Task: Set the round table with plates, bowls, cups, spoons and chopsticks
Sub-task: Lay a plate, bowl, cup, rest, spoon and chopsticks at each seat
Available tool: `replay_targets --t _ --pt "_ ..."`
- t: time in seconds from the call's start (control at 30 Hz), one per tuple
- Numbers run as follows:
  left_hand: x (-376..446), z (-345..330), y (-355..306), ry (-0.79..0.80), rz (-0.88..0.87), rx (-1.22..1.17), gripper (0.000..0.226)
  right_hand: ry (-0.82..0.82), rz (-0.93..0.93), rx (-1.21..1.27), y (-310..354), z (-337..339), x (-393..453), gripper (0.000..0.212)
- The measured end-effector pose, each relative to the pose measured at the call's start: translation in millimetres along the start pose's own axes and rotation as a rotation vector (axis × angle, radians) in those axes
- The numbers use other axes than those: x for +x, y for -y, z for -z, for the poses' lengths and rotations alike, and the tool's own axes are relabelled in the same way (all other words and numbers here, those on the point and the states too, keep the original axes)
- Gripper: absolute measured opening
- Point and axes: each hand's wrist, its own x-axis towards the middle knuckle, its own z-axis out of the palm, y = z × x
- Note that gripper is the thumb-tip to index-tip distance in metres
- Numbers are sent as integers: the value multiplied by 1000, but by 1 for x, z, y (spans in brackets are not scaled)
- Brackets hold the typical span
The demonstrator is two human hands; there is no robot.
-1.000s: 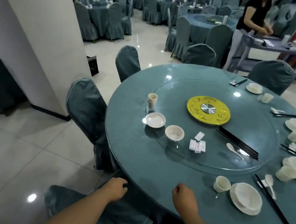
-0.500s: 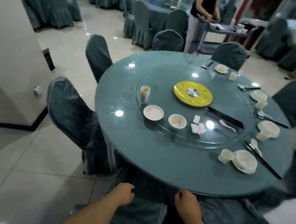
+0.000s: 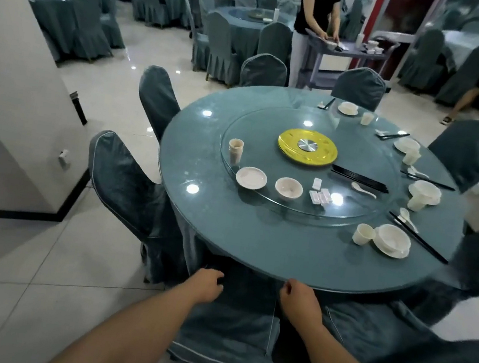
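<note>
Two hands sit low at the near edge of the round bench [image 3: 254, 239]. The left hand [image 3: 205, 288] grips the top of a covered chair back [image 3: 230, 319] with curled fingers; the right hand [image 3: 299, 302] is curled on the same chair top, just under the bench rim.

Beyond them, on the glass turntable [image 3: 351, 216], lie the unplaced pieces: a small stack of cups [image 3: 235, 150] at the left, a shallow plate [image 3: 251, 177] beside an empty bowl [image 3: 288, 188], a cluster of small white rests [image 3: 319, 195], a loose spoon [image 3: 363, 189] and a bundle of black chopsticks [image 3: 360, 178] next to the yellow disc [image 3: 307, 146] at the centre.

Along the right rim, places are already laid. The nearest has a bowl on a plate [image 3: 392, 240], empty, with a cup [image 3: 363, 234] touching its left side and a spoon and chopsticks to its right. Further round stand similar sets, the farthest one [image 3: 348, 107] at the far edge.

Farther off, a person in a black top [image 3: 319, 3] stands at a cart [image 3: 345, 49].
</note>
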Motion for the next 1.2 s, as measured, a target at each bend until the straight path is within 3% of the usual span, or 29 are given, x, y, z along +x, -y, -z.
replay_targets --t 0.3,0.63,0.8,0.97,1.2 --pt "24 40 58 46 -115 74 52 -64 -135 17 48 -32 -2 19" --pt "75 168 213 107 -270 145 44 -97 -290 96 229 -117 33 25" --pt "94 220 250 114 -304 130 49 -105 -317 55 289 -125 45 21" --pt "124 242 256 110 -346 111 51 -121 -361 65 311 -122 63 23" --pt "175 258 241 174 -392 105 42 -164 -479 174 289 -125 109 25"
